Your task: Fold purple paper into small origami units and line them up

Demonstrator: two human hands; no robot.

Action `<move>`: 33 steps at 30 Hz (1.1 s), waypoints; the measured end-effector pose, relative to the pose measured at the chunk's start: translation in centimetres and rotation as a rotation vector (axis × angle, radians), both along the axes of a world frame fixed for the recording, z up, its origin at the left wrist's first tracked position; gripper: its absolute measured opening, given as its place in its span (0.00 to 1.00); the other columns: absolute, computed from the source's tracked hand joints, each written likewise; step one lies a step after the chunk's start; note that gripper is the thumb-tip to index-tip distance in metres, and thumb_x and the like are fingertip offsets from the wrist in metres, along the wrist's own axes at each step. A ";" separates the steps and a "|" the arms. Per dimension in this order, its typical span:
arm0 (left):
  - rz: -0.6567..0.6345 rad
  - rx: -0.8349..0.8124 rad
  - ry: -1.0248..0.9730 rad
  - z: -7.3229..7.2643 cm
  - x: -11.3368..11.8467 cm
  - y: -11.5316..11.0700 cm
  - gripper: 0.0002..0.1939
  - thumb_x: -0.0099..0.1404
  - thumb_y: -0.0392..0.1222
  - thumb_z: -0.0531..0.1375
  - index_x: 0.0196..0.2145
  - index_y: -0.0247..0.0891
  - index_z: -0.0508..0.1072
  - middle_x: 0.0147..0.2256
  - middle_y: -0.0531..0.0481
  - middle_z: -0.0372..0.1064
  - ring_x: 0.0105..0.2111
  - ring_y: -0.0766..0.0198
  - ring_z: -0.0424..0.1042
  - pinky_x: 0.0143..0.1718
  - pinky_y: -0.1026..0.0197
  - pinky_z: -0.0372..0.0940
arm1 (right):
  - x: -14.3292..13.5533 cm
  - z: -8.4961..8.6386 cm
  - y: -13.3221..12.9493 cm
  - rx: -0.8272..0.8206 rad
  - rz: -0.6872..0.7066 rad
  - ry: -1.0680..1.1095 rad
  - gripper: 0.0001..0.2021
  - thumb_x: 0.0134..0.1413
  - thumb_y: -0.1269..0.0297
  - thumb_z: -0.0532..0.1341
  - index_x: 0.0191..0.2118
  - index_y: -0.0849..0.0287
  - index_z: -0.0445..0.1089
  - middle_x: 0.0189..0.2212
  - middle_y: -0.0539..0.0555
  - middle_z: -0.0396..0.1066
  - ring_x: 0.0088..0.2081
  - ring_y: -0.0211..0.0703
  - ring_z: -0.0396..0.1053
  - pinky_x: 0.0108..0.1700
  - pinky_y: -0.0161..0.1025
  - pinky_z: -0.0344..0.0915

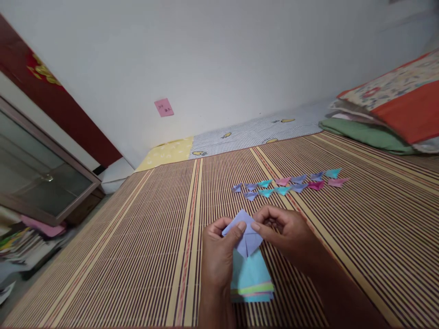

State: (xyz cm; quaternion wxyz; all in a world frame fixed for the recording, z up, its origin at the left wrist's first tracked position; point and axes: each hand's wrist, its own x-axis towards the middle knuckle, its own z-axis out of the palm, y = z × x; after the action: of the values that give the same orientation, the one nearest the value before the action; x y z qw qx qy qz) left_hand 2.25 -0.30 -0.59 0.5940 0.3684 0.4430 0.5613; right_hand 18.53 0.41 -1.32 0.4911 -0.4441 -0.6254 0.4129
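Observation:
A lilac sheet of folded paper (247, 242) is held up in a diamond shape, with crease lines and flaps meeting near its middle. My left hand (219, 242) grips its left side, thumb pressed on the front face. On the right side my right hand (283, 226) pinches the same paper between thumb and curled fingers. Just below it lies a stack of coloured paper (254, 276), light blue on top with green, pink and lilac edges showing. Beyond my hands, two rows of small folded paper boats (283, 190) in blue, lilac, pink and magenta sit on the mat.
A striped bamboo mat (154, 237) covers the bed. Folded bedding (373, 132) and an orange patterned pillow (408, 107) lie at the right. A pink note (164, 107) is stuck to the wall. At the left stands a glass-fronted cabinet (44, 169) beside stacked papers (20, 246).

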 end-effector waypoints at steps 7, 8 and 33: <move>-0.035 0.004 0.007 0.0 0.0 0.1 0.16 0.51 0.45 0.75 0.23 0.33 0.75 0.19 0.55 0.68 0.18 0.71 0.63 0.21 0.68 0.59 | -0.2 0.0 -0.2 0.015 0.001 0.048 0.12 0.61 0.61 0.63 0.27 0.57 0.67 0.24 0.47 0.65 0.28 0.39 0.63 0.31 0.37 0.60; -0.043 0.004 0.006 0.0 0.0 0.0 0.16 0.51 0.45 0.75 0.23 0.33 0.74 0.19 0.55 0.68 0.18 0.71 0.63 0.21 0.68 0.59 | -0.3 -0.1 -0.2 0.012 -0.004 0.051 0.12 0.61 0.61 0.64 0.26 0.57 0.67 0.24 0.47 0.65 0.28 0.39 0.62 0.30 0.37 0.60; -0.068 0.059 0.044 0.1 -0.2 0.2 0.13 0.53 0.46 0.74 0.25 0.33 0.80 0.22 0.52 0.71 0.23 0.69 0.65 0.28 0.67 0.61 | -0.5 0.6 -0.3 0.060 -0.162 0.048 0.12 0.62 0.57 0.61 0.29 0.57 0.69 0.21 0.47 0.62 0.24 0.38 0.60 0.26 0.35 0.56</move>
State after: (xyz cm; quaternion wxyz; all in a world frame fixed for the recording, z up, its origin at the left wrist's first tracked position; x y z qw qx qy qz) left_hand 2.06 -0.14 -0.46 0.5918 0.4127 0.4266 0.5454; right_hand 18.03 0.12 -0.68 0.5506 -0.4682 -0.5878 0.3634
